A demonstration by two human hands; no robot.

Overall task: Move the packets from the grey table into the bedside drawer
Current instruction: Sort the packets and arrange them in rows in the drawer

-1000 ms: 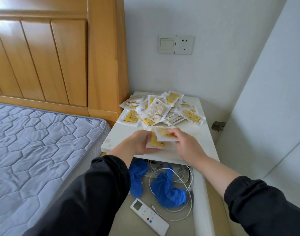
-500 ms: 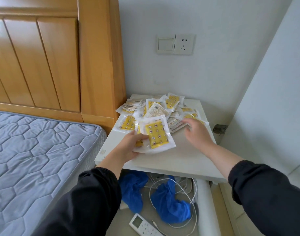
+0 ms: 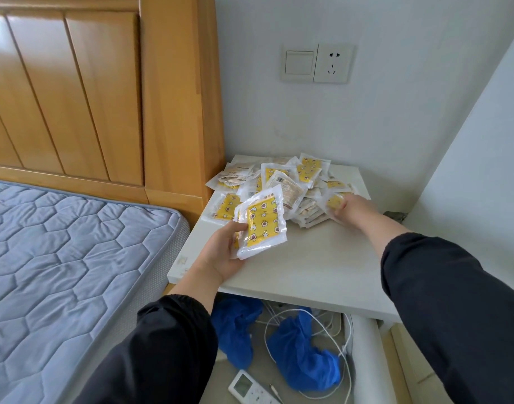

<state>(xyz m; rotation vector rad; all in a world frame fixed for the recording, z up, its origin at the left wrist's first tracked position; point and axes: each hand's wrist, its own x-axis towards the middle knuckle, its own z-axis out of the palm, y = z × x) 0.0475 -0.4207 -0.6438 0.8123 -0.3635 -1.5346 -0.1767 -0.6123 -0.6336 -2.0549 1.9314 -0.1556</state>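
A heap of several clear packets with yellow inserts (image 3: 290, 182) lies at the back of the pale bedside table top (image 3: 314, 258). My left hand (image 3: 223, 252) grips a small stack of packets (image 3: 261, 225), held a little above the table's left side. Reaching into the right of the heap, my right hand (image 3: 350, 208) has its fingers closed on one yellow packet (image 3: 334, 201) that still lies on the pile. Below the table top the bedside drawer (image 3: 363, 354) stands pulled out.
Inside the drawer are blue shoe covers (image 3: 302, 354), white cables (image 3: 331, 336) and a white remote (image 3: 250, 389). A wooden headboard (image 3: 104, 91) and quilted mattress (image 3: 63, 258) lie to the left. White walls with a socket (image 3: 333, 64) close in behind and right.
My left hand lifted the packet stack up and back from the table's front edge. My right hand let go of it and reached to the right side of the heap, closing on another packet.
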